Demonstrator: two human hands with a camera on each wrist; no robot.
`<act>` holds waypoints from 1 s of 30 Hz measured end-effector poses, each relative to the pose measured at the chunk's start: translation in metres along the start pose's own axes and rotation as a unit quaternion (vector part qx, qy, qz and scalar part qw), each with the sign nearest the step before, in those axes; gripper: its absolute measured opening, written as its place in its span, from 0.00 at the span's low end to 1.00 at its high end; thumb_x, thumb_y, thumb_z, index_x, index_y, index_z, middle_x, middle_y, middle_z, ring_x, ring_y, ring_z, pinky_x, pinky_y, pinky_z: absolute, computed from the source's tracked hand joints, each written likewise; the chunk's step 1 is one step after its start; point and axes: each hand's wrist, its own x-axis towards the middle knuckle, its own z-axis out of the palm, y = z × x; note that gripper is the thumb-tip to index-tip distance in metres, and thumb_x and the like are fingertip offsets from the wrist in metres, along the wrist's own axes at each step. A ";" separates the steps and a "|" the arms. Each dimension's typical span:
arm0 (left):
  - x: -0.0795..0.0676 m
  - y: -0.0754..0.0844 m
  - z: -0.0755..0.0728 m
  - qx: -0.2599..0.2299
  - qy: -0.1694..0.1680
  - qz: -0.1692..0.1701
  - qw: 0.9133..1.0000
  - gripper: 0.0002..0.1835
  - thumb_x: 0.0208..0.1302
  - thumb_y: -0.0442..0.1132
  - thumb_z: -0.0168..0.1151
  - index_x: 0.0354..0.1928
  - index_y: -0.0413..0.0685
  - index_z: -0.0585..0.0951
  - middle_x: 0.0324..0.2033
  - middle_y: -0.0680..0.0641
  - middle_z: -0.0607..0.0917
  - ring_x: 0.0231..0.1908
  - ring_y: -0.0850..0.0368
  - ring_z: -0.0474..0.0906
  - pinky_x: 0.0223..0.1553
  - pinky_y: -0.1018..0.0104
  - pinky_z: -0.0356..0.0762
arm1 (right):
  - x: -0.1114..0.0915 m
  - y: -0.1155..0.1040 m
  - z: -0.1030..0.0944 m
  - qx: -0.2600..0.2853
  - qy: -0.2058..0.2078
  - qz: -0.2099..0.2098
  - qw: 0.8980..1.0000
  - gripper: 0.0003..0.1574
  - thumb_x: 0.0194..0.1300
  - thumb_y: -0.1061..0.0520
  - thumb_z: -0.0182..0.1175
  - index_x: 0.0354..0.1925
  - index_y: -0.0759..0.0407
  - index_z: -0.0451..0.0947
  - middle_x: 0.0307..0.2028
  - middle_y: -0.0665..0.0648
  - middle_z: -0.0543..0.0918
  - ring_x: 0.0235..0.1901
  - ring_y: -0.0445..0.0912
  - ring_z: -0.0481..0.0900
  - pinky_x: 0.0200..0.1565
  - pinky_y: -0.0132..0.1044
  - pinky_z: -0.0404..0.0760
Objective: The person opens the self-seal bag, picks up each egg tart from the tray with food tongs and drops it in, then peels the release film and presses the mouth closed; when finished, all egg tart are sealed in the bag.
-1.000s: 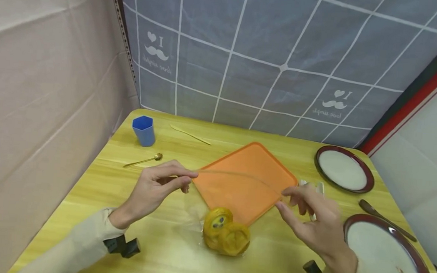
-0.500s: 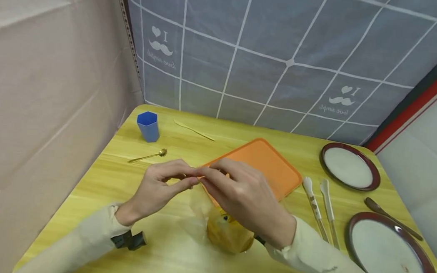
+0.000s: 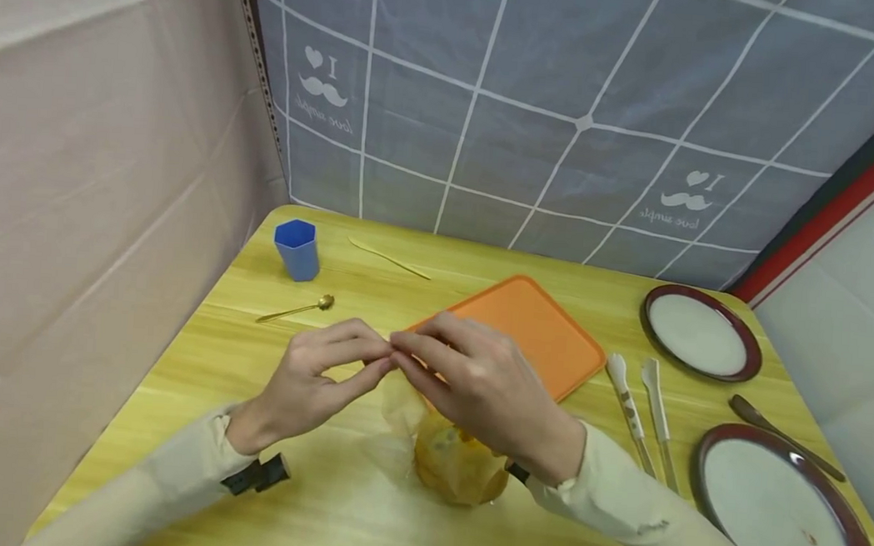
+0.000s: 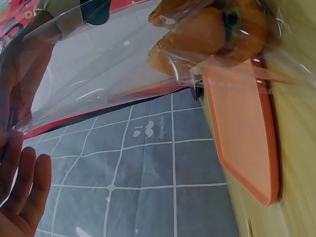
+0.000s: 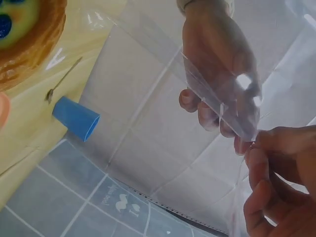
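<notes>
A clear plastic bag [image 4: 108, 59] holds golden-brown egg-tart-like pastries [image 3: 458, 471] with dark blue dots on top; its upper part rises to my hands. My left hand [image 3: 309, 378] pinches the bag's upper edge between thumb and fingertips. Meeting it there, my right hand [image 3: 487, 376] pinches the same edge, fingertips against fingertips. In the right wrist view the film [image 5: 212, 94] narrows to a point where both sets of fingers come together. The right hand and forearm partly cover the pastries in the head view.
Behind the hands lies an orange tray [image 3: 546, 338]. A blue cup [image 3: 298, 252], a gold spoon [image 3: 295, 309] and a gold knife [image 3: 389, 258] are at left. White-handled cutlery [image 3: 628, 402], two maroon-rimmed plates [image 3: 704, 335] and a dark spoon [image 3: 780, 432] stand right.
My right hand has swung left from the bag's far corner to my left hand, folding the stretched edge together. Over the last half second both hands stay nearly in place.
</notes>
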 end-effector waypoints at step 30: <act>0.004 0.004 -0.001 0.031 -0.003 0.017 0.999 0.09 0.52 0.26 0.59 0.36 0.42 0.82 0.28 0.48 0.81 0.27 0.66 0.75 0.27 0.80 0.76 | 0.003 0.003 -0.002 -0.004 -0.036 -0.035 0.999 0.05 0.55 0.61 0.58 0.31 0.58 0.81 0.26 0.48 0.80 0.18 0.33 0.72 0.21 0.15 0.70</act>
